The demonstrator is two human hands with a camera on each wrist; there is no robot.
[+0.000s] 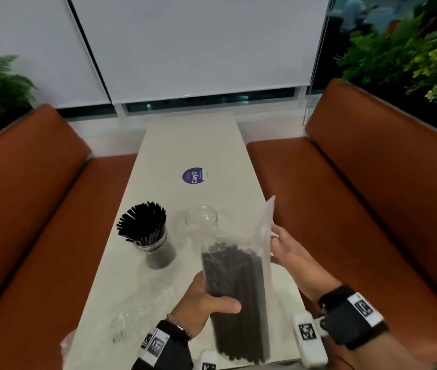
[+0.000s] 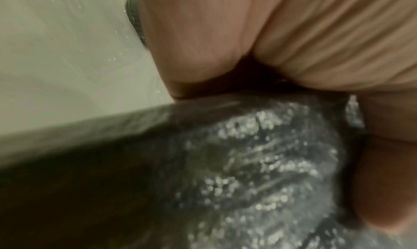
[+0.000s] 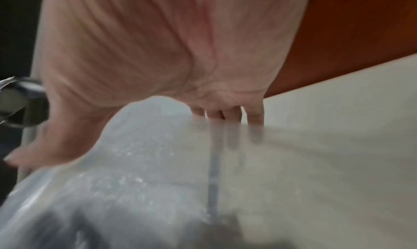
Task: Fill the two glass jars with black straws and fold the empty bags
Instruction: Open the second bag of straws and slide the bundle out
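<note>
A clear plastic bag of black straws [image 1: 236, 289] stands tilted over the near end of the white table [image 1: 190, 145]. My left hand [image 1: 206, 300] grips its middle, thumb across the front; the left wrist view shows the crinkled bag [image 2: 248, 163] against the palm. My right hand [image 1: 289, 249] is at the bag's loose upper right edge. Its straight fingers [image 3: 255, 113] reach behind the film [image 3: 146, 163] and the thumb is spread wide. An empty glass jar [image 1: 201, 217] stands just beyond the bag. A second jar [image 1: 155, 249], packed with black straws, is to its left.
An empty clear bag [image 1: 142, 308] lies crumpled on the table's near left. A round purple sticker [image 1: 194, 175] marks the table's middle. Brown padded benches [image 1: 38, 209] run along both sides, and a wall with blinds closes the far end.
</note>
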